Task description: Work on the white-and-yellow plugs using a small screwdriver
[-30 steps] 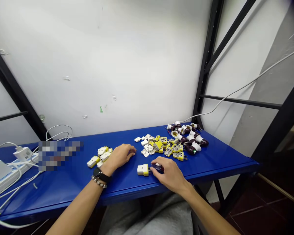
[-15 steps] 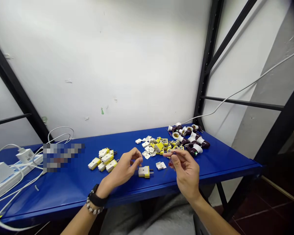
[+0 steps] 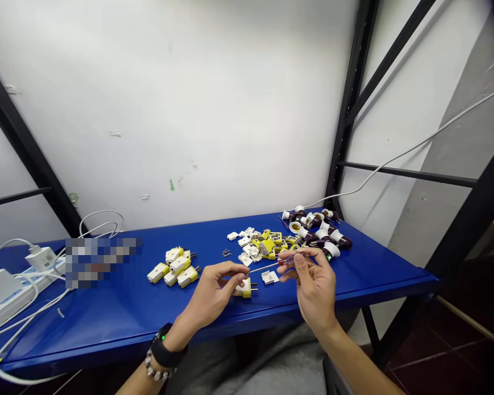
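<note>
My left hand [image 3: 214, 293] has its fingers on a white-and-yellow electrical plug [image 3: 242, 287], partly hiding it, and seems to hold it down on the table. My right hand [image 3: 315, 281] pinches a small screwdriver [image 3: 286, 262] with a red translucent handle, and its thin shaft points left towards the plug. A small white plug cover [image 3: 270, 277] lies between my hands. Farther back sits a heap of white and yellow plug parts [image 3: 258, 244]. Several assembled plugs [image 3: 175, 267] lie left of my left hand, with tiny metal screws [image 3: 226, 253] nearby.
Dark maroon-and-white lamp holders [image 3: 316, 233] are heaped at the back right of the blue metal table [image 3: 119, 323]. A white power strip [image 3: 8, 293] and cables lie at the left. Black rack posts [image 3: 349, 109] rise beside a white wall.
My right hand has lifted the screwdriver off the table and turned it left towards the plug. My left hand has moved right from beside the assembled plugs onto the plug.
</note>
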The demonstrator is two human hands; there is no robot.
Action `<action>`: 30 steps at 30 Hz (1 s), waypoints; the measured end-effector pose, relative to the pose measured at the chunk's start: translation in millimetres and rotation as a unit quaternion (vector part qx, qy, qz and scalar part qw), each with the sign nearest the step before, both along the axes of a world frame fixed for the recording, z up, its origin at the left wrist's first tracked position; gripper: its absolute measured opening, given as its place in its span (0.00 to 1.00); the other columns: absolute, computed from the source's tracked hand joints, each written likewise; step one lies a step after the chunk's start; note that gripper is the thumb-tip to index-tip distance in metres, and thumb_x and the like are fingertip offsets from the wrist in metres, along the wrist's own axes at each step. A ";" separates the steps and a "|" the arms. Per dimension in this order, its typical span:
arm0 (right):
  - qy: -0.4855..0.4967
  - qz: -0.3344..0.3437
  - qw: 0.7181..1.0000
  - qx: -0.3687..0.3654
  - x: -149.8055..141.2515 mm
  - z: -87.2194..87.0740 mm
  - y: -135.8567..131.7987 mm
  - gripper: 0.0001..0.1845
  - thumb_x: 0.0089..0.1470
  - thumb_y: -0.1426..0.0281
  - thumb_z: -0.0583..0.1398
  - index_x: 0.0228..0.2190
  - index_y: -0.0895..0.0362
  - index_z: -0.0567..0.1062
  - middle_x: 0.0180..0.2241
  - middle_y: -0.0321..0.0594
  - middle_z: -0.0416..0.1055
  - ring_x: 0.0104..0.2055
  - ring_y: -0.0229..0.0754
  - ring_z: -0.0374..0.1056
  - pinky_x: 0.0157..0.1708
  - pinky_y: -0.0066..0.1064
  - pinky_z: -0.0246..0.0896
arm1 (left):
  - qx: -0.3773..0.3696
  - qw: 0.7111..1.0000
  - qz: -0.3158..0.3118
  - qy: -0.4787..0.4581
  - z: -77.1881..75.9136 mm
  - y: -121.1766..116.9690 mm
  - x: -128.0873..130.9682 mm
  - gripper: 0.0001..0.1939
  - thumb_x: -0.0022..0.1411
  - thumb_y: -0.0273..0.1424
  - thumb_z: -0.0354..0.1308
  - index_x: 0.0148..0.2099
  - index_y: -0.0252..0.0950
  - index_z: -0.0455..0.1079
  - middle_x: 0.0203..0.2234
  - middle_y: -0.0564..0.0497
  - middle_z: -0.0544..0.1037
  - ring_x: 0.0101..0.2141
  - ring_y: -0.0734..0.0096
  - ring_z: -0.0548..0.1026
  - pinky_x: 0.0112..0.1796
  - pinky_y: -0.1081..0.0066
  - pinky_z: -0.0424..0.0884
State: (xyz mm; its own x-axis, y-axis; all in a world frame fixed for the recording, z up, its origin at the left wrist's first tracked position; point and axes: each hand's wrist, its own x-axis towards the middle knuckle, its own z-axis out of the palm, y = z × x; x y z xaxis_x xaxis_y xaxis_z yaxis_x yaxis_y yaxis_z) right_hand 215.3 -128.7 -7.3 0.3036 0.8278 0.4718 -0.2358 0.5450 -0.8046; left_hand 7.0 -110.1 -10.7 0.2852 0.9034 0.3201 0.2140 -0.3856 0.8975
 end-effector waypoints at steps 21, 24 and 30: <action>-0.024 0.011 0.999 0.027 -4.4 6.6 -3.8 0.12 0.60 0.60 0.64 0.36 0.53 0.68 0.33 0.41 0.80 0.26 0.41 0.76 0.21 0.31 0.75 | 0.095 0.992 0.054 0.068 2.7 -1.5 -1.6 0.08 0.64 0.32 0.61 0.41 0.41 0.82 0.35 0.50 0.85 0.36 0.65 0.80 0.33 0.73 0.73; -0.065 0.041 0.997 0.021 -9.3 12.8 -1.5 0.13 0.61 0.60 0.64 0.34 0.54 0.67 0.32 0.41 0.80 0.24 0.40 0.75 0.22 0.31 0.75 | 0.147 0.979 0.033 0.136 3.1 0.3 -6.9 0.08 0.62 0.29 0.63 0.42 0.44 0.82 0.34 0.52 0.85 0.36 0.66 0.79 0.37 0.71 0.73; -0.122 0.133 0.983 -0.003 -22.9 24.6 18.3 0.14 0.60 0.60 0.64 0.33 0.54 0.67 0.31 0.39 0.78 0.23 0.36 0.72 0.24 0.28 0.71 | 0.160 0.957 0.031 0.240 4.0 3.7 -11.9 0.10 0.61 0.27 0.64 0.43 0.45 0.82 0.35 0.54 0.84 0.37 0.65 0.77 0.40 0.69 0.70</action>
State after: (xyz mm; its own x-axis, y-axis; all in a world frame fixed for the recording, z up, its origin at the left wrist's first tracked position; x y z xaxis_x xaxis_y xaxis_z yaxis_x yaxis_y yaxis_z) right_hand 192.4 -110.4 17.3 -0.0467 0.8661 0.4977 -0.1684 0.4843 -0.8585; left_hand -5.0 -106.4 -6.7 0.4179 0.8006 0.4294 0.6033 -0.5979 0.5277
